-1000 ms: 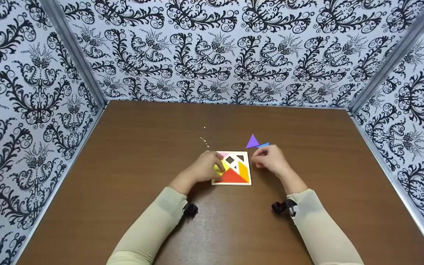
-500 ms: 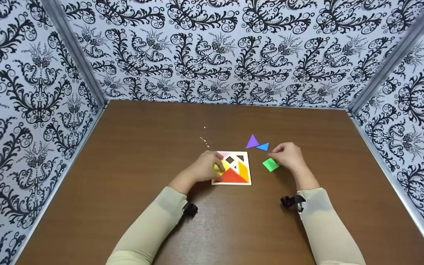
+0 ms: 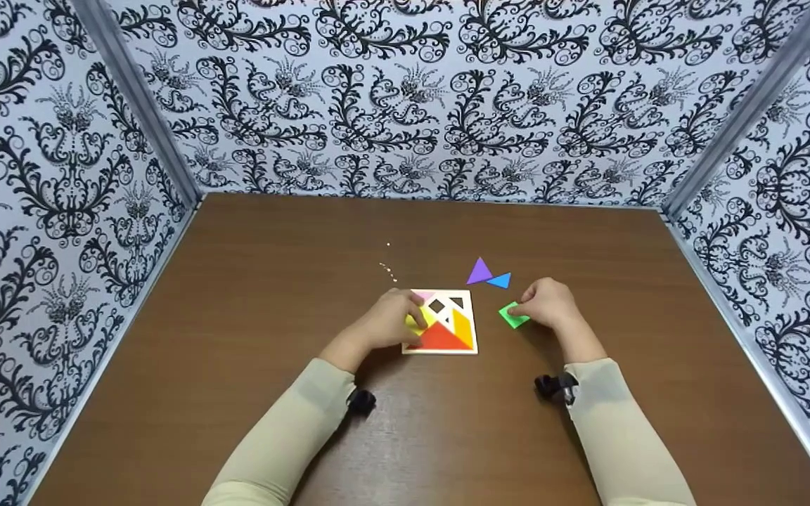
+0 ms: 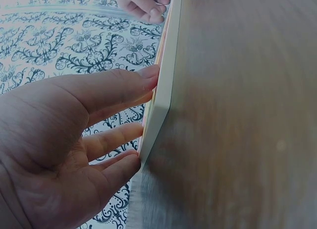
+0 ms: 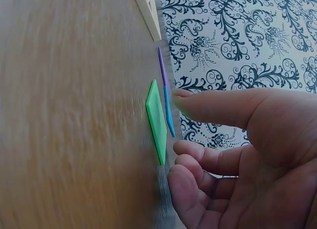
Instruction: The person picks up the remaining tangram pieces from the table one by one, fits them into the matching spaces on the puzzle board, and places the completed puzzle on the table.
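Note:
In the head view a square tangram board [image 3: 440, 351] lies mid-table, with red [image 3: 440, 337], yellow, orange and pink pieces in it and dark unfilled cutouts. My left hand [image 3: 385, 320] rests on its left side; in the left wrist view the thumb and fingertips [image 4: 148, 73] touch its top face. Just right of the board a green square piece [image 3: 515, 315] lies flat on the table. Over its right corner is my right hand [image 3: 549, 302]; the right wrist view shows the thumb extended, the other fingers curled loosely, and a gap between them.
Behind the green square, a purple triangle [image 3: 479, 272] and a blue triangle [image 3: 500, 280] lie touching or nearly so. Small white specks [image 3: 387, 270] mark the brown table [image 3: 292, 281] behind the board. Patterned walls [image 3: 405, 105] enclose the back and sides.
My right hand has moved rightward from the board's edge, and the green square has come into sight on the table. Its thumb has since shifted over the square. The left hand stays put.

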`<state>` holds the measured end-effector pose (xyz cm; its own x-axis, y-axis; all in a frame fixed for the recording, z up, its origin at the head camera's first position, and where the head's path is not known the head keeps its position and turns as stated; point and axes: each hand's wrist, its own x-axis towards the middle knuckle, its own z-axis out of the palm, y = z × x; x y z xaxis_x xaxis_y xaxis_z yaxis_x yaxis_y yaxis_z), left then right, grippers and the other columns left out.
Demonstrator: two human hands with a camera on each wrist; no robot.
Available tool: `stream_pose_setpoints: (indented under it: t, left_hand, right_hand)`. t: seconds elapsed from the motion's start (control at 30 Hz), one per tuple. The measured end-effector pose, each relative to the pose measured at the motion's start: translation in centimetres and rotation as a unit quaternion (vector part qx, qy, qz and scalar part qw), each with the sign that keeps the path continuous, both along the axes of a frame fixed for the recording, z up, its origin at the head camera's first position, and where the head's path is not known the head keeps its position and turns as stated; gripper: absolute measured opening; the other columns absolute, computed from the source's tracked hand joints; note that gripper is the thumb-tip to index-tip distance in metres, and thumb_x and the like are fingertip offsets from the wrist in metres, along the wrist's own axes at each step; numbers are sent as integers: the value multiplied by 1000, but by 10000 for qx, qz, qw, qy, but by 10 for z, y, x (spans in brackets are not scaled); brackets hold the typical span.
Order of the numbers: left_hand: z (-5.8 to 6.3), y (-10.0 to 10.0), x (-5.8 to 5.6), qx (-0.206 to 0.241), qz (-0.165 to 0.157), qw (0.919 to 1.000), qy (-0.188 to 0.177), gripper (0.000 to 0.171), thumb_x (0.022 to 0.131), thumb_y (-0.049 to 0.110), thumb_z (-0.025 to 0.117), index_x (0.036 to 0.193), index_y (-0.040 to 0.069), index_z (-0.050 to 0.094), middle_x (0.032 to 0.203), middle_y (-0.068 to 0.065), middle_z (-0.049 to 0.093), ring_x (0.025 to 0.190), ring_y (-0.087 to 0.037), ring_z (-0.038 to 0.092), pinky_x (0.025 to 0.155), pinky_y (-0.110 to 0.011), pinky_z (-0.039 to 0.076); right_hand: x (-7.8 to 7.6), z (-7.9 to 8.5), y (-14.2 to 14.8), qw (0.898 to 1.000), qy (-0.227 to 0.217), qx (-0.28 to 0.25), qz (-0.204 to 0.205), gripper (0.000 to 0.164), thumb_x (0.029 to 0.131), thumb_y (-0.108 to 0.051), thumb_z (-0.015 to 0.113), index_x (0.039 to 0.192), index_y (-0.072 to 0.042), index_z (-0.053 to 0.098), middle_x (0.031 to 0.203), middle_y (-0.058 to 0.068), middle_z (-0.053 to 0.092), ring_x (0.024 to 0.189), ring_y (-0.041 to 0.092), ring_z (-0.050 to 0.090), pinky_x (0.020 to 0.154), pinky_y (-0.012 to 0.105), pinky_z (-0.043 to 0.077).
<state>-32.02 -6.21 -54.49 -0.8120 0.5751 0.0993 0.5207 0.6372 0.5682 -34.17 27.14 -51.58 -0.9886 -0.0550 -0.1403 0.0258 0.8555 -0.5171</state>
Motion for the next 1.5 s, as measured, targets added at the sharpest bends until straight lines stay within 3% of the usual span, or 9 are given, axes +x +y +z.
stream_pose_setpoints:
  t: [0.23, 0.73, 1.13, 1.5]
  left_hand:
    - [0, -1, 1, 54, -10, 10000, 26, 22, 73, 14, 93, 93, 6, 85, 133, -20, 70, 130, -40, 60, 117, -53, 41]
    - [1, -3, 2, -66, 45, 9999, 108, 20, 74, 16, 93, 92, 8, 86, 132, -18, 72, 130, -37, 60, 116, -52, 42]
    - [2, -1, 3, -15, -36, 9999, 135, 20, 75, 14, 91, 94, 9, 86, 132, -19, 71, 130, -40, 59, 113, -52, 43]
    - [2, -1, 2, -35, 29, 9999, 124, 20, 74, 15, 92, 94, 10, 87, 133, -17, 71, 130, -38, 58, 114, -50, 44]
  right_hand:
    - [-2, -4, -1, 9997, -167, 83, 136, 53, 80, -29, 90, 54, -18, 45, 55, -9, 31, 55, 10, 31, 53, 26, 26]
    - [-2, -5, -5, 9998, -142, 156, 67, 29, 78, -27, 92, 81, -5, 74, 83, 1, 66, 76, 17, 55, 63, 27, 44]
    - [0, -4, -6, 9999, -151, 40, 29, 27, 78, -22, 92, 86, -2, 75, 94, 8, 71, 80, 19, 57, 63, 26, 46]
    - [-2, -4, -4, 9998, -131, 37, 134, 27, 78, -20, 92, 80, -4, 71, 82, 1, 64, 75, 17, 53, 62, 27, 42]
